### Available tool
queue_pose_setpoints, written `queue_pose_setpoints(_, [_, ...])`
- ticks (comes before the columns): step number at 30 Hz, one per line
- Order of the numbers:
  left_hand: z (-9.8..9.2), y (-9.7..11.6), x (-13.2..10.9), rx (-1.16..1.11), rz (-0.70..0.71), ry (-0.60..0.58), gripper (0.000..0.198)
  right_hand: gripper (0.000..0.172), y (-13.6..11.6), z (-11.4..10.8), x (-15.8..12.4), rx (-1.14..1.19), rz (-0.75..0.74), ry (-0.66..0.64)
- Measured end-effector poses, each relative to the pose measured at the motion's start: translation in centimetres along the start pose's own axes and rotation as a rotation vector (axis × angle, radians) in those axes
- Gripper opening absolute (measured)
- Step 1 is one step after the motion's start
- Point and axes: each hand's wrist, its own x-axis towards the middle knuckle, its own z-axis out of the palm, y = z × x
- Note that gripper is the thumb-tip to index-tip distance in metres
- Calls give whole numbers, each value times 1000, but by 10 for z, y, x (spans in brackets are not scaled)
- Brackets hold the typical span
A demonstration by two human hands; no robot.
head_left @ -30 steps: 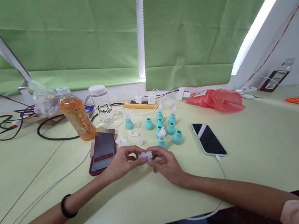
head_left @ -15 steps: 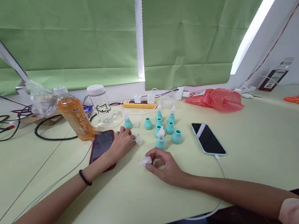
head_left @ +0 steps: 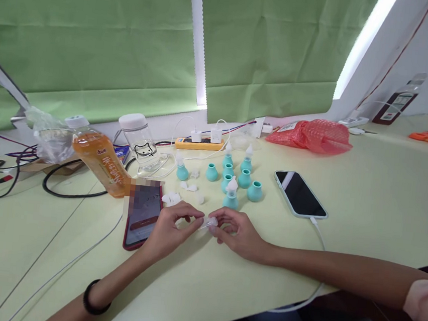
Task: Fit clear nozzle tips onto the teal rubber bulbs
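My right hand [head_left: 242,235] pinches a small translucent plastic nozzle piece [head_left: 211,222] between thumb and fingertips, just above the table. From the other side, the thumb and index finger of my left hand [head_left: 177,227] close on its left end; whether a second small part is between them is hidden. Behind my hands stand several teal rubber bulbs [head_left: 255,191]. Some are open at the neck, while others carry clear pointed tips, such as the bulb with a tip [head_left: 230,198] nearest my right hand. Small white translucent pieces [head_left: 171,198] lie loose beyond my left hand.
A red-cased phone [head_left: 141,224] lies beside my left forearm, near a tilted orange drink bottle [head_left: 102,162] and a clear jar [head_left: 140,143]. On the right are a charging phone [head_left: 301,194] and its white cable. Behind sit a yellow power strip [head_left: 199,144] and red bubble wrap [head_left: 310,136].
My left hand has moved from the loose white pieces toward me and right, meeting the plastic piece in my right hand. My right hand stays nearly in place.
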Motion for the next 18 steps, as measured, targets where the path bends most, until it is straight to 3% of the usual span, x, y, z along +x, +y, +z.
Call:
queue_pose_setpoints(3, [4,-3,-4,-24,54,3,17,20,-1,0,-1,-20,-8,6])
queue_pose_setpoints(8, [6,-9,-6,129,369,111,14,21,1,1,0,29,26,6])
queue_pose_setpoints(12, [9,-14,-9,207,495,132,21,24,1,0,0,76,46,3])
queue_pose_setpoints(15, [11,-14,-11,232,537,137,26,24,1,-1,-1,87,48,-1])
queue_pose_setpoints(18, [11,-11,-11,148,460,151,24,23,1,0,-2,99,50,1])
